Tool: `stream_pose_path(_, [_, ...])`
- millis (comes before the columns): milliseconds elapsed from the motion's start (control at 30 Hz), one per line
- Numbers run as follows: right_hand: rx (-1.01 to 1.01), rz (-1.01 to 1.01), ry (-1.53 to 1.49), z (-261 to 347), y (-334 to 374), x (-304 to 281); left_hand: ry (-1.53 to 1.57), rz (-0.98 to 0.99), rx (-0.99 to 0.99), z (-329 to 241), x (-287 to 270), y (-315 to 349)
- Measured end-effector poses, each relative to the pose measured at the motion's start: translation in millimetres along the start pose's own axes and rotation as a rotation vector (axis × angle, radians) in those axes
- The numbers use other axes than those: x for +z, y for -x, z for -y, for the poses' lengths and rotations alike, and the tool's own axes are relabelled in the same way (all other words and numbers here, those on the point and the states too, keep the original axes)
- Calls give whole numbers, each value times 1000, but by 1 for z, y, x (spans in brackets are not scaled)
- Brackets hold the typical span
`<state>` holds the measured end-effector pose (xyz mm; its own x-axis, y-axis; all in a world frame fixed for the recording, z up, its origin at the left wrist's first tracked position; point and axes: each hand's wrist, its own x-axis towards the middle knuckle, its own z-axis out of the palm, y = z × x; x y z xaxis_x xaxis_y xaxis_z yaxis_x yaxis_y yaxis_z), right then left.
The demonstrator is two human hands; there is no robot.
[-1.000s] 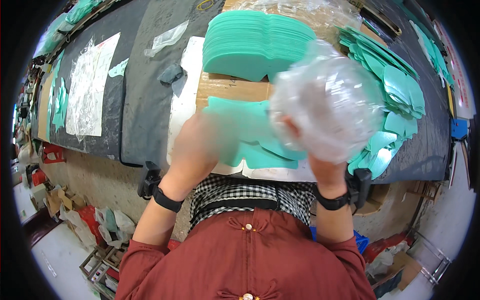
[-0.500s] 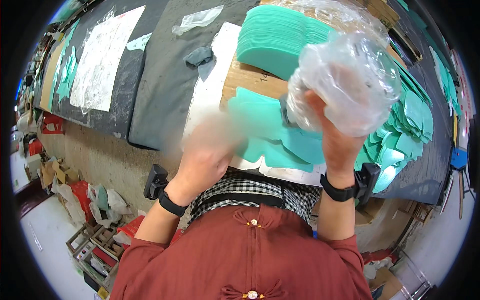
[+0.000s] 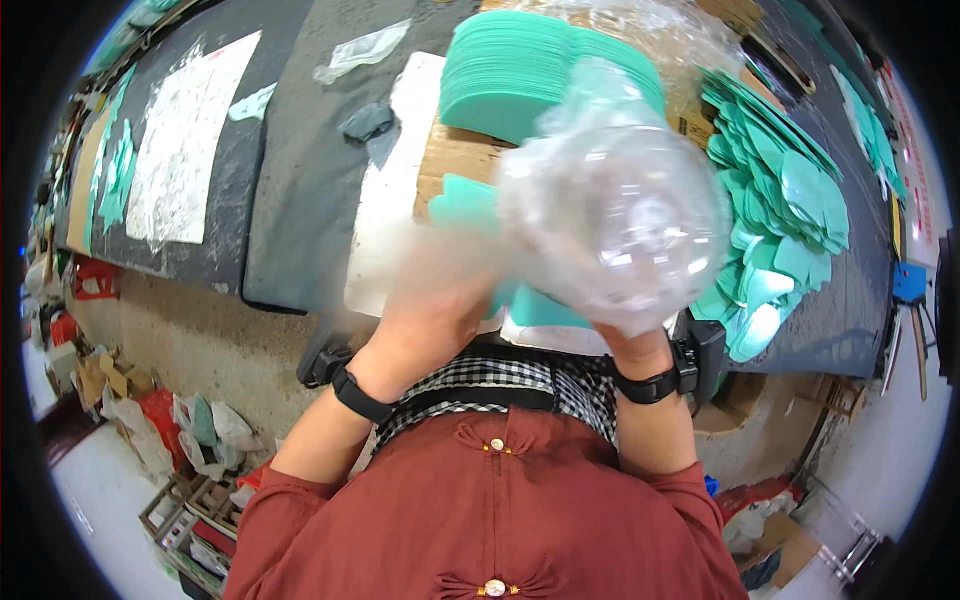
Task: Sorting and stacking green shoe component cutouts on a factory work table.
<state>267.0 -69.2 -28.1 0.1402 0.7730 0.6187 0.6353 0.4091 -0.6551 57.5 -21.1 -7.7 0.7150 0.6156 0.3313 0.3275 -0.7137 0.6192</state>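
My right hand [image 3: 640,345] holds up a clear, round, shiny plastic thing [image 3: 635,215] wrapped in crumpled film; it looks like a jar or bottle, but the kind is unclear. Most of that hand's fingers are hidden behind it. My left hand [image 3: 435,305] is beside it on the left, its fingertips smeared by blur, so whether they grip anything does not show. Under both hands lie loose teal sheets [image 3: 465,197], cut with curved edges, partly covered by the plastic. Behind them a neat, thick stack of teal cut pieces [image 3: 500,85] rests on brown cardboard [image 3: 455,155].
To the right is a slumped heap of teal pieces [image 3: 780,200] on the dark table. A grey crumpled cloth [image 3: 368,122] and a strip of clear film [image 3: 362,52] lie to the left. Farther left is a white sheet [image 3: 195,140]. Cardboard boxes and bags are on the floor.
My right hand has brought the clear plastic thing left and nearer to me, turning its round end toward me. My left hand stays low on the left, still blurred.
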Motion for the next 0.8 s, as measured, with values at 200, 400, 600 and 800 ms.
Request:
stream_pose_path(200, [424,-343,71,7,-17,-87,-93,108,-44,1,2,-5])
stream_pose_path(400, [266,-151,176,14,-31,-71,-141,92,-55,-18,8,-14])
stream_pose_path(600, [410,-343,-412,7,-35,-65,-165,142,-57,-15,6,-18])
stream_pose_path(800, [313,-339,67,1,-15,-112,-93,88,-62,-12,8,-11])
